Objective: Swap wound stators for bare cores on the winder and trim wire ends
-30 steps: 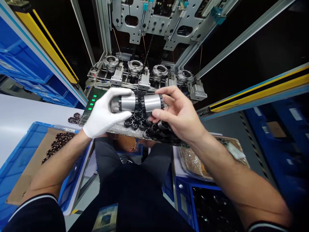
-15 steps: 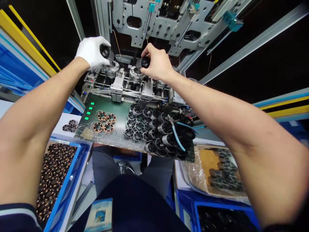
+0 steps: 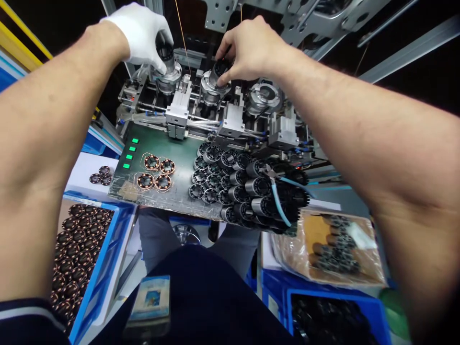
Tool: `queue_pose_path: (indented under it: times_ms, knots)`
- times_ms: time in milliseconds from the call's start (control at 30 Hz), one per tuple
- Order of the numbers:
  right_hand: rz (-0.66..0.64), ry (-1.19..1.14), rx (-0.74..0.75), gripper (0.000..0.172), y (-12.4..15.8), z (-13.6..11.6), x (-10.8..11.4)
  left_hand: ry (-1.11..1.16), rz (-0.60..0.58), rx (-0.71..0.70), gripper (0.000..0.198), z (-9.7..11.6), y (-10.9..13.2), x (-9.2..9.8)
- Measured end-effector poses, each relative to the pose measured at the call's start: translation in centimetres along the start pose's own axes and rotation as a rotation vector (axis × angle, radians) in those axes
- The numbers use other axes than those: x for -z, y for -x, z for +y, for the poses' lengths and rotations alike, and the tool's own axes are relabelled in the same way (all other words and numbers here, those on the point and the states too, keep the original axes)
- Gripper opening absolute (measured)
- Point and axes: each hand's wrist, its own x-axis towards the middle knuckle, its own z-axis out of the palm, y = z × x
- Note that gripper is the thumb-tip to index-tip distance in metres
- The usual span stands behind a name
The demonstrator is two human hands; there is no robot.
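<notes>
My left hand (image 3: 143, 34), in a white glove, is closed around a dark cylindrical stator core (image 3: 166, 58). That core stands in the round metal clamp of the left fixture (image 3: 168, 82). Bare, my right hand (image 3: 253, 51) grips a second stator core (image 3: 218, 72) between thumb and fingers, tilted a little in the ring of the middle fixture (image 3: 212, 92). Whether either core is fully seated cannot be made out. To the right, a third fixture (image 3: 265, 98) has no hand on it.
Copper-wound stators (image 3: 163, 182) and several rows of bare cores (image 3: 213, 181) sit on the green bench (image 3: 179, 201). Blue-handled nippers (image 3: 278, 199) lie over the cores. A blue bin (image 3: 95, 268) of wound stators is lower left; a plastic-lined box (image 3: 309, 230) is lower right.
Both hands have lowered their cores into the left and middle fixture rings. The view has shifted, and the third fixture now shows clear of my right arm.
</notes>
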Motion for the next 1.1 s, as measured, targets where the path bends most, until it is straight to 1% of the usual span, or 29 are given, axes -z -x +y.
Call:
queue_pose_path:
  times_ms: [67,167,233,333,433,500,567,600,633,667,700,733,767,800,867,933,1000,1033,1100]
  knots:
    - [-0.042,0.039,0.002,0.100,0.0,-0.4,0.4,-0.008,-0.018,-0.004,0.092,-0.1,-0.5,-0.1]
    - [-0.047,0.101,-0.013,0.088,0.3,-1.5,1.1,-0.040,-0.028,-0.033,0.096,-0.7,-1.4,-0.3]
    - [-0.056,0.125,-0.016,0.083,0.2,-1.8,1.5,-0.059,-0.041,-0.049,0.099,-1.2,-2.2,-0.4]
    - [-0.138,0.158,-0.038,0.082,-0.6,-1.5,2.0,-0.054,-0.081,-0.075,0.103,-1.9,-3.4,-0.3]
    - [-0.236,0.136,-0.145,0.076,-1.2,-1.2,2.4,-0.021,-0.109,-0.076,0.104,-2.6,-4.4,-0.3]
    - [-0.270,0.119,-0.193,0.067,-1.0,-1.6,2.4,-0.012,-0.107,-0.098,0.101,-2.5,-4.4,-0.5]
    - [-0.244,0.163,-0.184,0.059,-0.5,-2.2,2.2,-0.038,-0.130,-0.085,0.096,-1.6,-3.5,-1.3]
    - [-0.221,0.196,-0.169,0.059,-0.3,-2.4,2.0,-0.052,-0.142,-0.073,0.094,-0.9,-2.7,-1.9]
    - [-0.205,0.221,-0.156,0.061,-0.3,-2.4,1.8,-0.065,-0.155,-0.041,0.096,0.0,-1.8,-2.8]
    - [-0.199,0.228,-0.146,0.065,-0.4,-2.3,1.6,-0.060,-0.152,-0.045,0.102,0.9,-0.7,-3.8]
    - [-0.201,0.212,-0.139,0.068,-0.7,-2.1,1.4,-0.018,-0.094,-0.075,0.115,1.7,0.4,-4.8]
    - [-0.214,0.181,-0.134,0.071,-1.1,-1.7,1.2,0.026,-0.033,-0.070,0.133,2.5,1.4,-5.9]
    - [-0.228,0.141,-0.132,0.074,-1.6,-1.3,1.1,0.064,0.022,-0.058,0.140,3.2,2.2,-6.9]
    - [-0.240,0.107,-0.130,0.077,-1.9,-1.1,1.1,0.103,0.070,-0.036,0.143,3.7,2.8,-7.8]
    - [-0.229,0.101,-0.114,0.079,-2.0,-1.2,0.9,0.176,0.116,0.021,0.142,4.2,3.3,-9.0]
    - [-0.180,0.179,-0.117,0.075,-0.9,-2.5,0.3,0.286,0.132,0.068,0.144,4.1,3.2,-9.8]
    - [-0.115,0.226,-0.170,0.073,1.1,-4.7,-1.4,0.408,0.158,0.094,0.152,3.7,2.9,-10.5]
    - [-0.082,0.183,-0.212,0.081,2.3,-5.9,-2.6,0.459,0.175,0.100,0.155,3.5,2.6,-10.8]
    - [-0.039,0.051,-0.280,0.105,4.2,-7.9,-5.0,0.519,0.213,0.086,0.158,2.9,2.0,-11.3]
